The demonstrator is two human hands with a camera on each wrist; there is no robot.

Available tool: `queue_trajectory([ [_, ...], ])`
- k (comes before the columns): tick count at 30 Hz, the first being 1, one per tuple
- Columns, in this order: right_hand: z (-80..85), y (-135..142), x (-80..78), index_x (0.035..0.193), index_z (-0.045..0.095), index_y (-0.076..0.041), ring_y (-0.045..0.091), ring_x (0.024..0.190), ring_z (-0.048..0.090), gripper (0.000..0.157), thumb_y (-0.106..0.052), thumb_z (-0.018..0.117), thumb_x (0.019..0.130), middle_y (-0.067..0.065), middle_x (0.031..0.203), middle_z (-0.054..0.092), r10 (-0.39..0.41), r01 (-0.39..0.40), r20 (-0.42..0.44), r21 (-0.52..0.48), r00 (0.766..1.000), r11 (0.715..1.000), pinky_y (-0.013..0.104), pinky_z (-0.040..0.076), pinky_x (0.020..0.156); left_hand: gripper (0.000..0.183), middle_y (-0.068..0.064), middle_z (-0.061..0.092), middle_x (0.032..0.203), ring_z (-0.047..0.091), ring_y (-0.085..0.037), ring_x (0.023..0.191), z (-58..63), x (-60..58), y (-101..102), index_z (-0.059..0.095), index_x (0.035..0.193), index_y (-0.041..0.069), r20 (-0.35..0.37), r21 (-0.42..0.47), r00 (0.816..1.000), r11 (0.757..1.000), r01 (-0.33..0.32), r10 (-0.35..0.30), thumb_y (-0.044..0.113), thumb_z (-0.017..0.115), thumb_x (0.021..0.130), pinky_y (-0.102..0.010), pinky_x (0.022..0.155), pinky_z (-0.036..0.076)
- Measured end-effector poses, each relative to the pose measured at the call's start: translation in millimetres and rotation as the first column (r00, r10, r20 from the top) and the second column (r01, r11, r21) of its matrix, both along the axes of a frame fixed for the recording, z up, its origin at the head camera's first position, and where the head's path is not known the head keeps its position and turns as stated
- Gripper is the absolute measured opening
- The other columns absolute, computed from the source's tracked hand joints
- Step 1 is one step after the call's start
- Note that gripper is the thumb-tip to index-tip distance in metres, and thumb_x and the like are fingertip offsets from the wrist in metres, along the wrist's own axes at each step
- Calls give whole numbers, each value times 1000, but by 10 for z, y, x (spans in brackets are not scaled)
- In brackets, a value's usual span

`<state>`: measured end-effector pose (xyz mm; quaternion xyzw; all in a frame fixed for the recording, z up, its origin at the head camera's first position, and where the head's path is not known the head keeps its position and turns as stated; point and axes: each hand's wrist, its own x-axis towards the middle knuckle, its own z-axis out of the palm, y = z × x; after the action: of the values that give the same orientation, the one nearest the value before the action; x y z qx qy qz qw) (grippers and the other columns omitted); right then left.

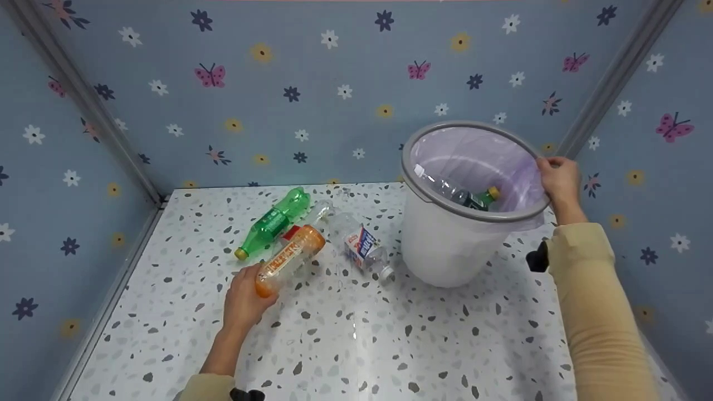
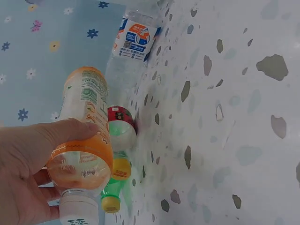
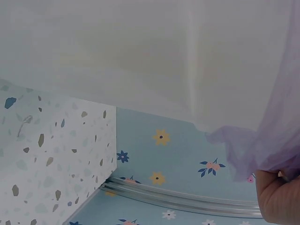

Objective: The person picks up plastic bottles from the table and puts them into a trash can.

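My left hand (image 1: 245, 298) grips a clear plastic bottle (image 1: 291, 259) with an orange label, tilted to the upper right. In the left wrist view, the thumb lies across the orange-labelled side and the white cap (image 2: 78, 209) points down. My right hand (image 1: 560, 184) holds the grey rim of a white trash bin (image 1: 440, 250) at its right side. A pale purple bag (image 1: 515, 161) lines the bin and hangs over the rim near that hand, as the right wrist view also shows. Inside lie a clear bottle (image 1: 440, 184) and a dark green bottle with a yellow cap (image 1: 491, 193).
Just beyond the held bottle, a green bottle (image 1: 273, 223) and a red-labelled clear bottle (image 1: 318, 213) lie on the speckled white table (image 1: 356, 345). Another clear bottle (image 1: 362, 245) with a blue-and-white label lies between them and the bin. Flowered blue panels (image 1: 334, 72) enclose the table.
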<state>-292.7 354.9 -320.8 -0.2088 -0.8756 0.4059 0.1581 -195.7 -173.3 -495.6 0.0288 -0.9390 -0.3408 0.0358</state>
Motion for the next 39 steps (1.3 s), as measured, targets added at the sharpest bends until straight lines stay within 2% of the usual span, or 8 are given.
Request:
queue_trajectory([
  [6, 6, -16, 23, 120, 48, 6, 24, 95, 45, 46, -30, 39, 92, 22, 115, 48, 9, -9, -1, 13, 1000, 1000, 33, 38, 82, 70, -20, 43, 122, 43, -33, 106, 157, 8, 75, 38, 128, -3, -70, 5, 997, 1000, 16, -16, 10, 73, 69, -46, 91, 37],
  [12, 18, -13, 30, 122, 47, 6, 19, 91, 44, 49, -32, 37, 93, 20, 115, 48, 22, -23, 17, 14, 1000, 1000, 28, 38, 76, 71, -19, 44, 122, 43, -32, 108, 365, -8, 183, 39, 128, -3, -120, 14, 992, 999, 43, -41, 12, 75, 68, -46, 90, 37],
  [20, 16, -17, 35, 123, 46, 5, 17, 89, 45, 49, -32, 37, 93, 20, 116, 47, 24, -24, 18, -2, 1000, 1000, 27, 39, 76, 70, -16, 44, 122, 44, -30, 108, 628, -31, 317, 41, 128, 2, -201, -9, 977, 998, 64, -65, 14, 76, 68, -46, 89, 39],
  [28, 11, -15, 27, 122, 47, 5, 14, 84, 45, 48, -32, 38, 93, 19, 114, 48, 23, -23, 14, -10, 1000, 1000, 25, 39, 72, 71, -16, 45, 121, 44, -29, 109, 831, -19, 413, 42, 128, 2, -270, -12, 958, 995, 94, -94, 14, 77, 67, -45, 88, 40],
  [35, 23, -15, 29, 123, 46, 5, 19, 94, 44, 50, -33, 36, 93, 20, 119, 46, 28, -28, 30, -24, 999, 999, 30, 39, 81, 72, -16, 45, 122, 43, -29, 109, 1011, -12, 507, 43, 128, 2, -301, 7, 948, 994, 111, -103, 16, 77, 66, -45, 88, 40],
  [39, 24, -15, 36, 123, 46, 6, 18, 92, 44, 49, -32, 37, 92, 20, 119, 46, 29, -29, 24, -20, 999, 999, 27, 39, 79, 70, -14, 46, 121, 44, -28, 108, 1122, -3, 571, 44, 127, 4, -325, 23, 939, 992, 122, -109, 17, 78, 67, -45, 87, 42],
])
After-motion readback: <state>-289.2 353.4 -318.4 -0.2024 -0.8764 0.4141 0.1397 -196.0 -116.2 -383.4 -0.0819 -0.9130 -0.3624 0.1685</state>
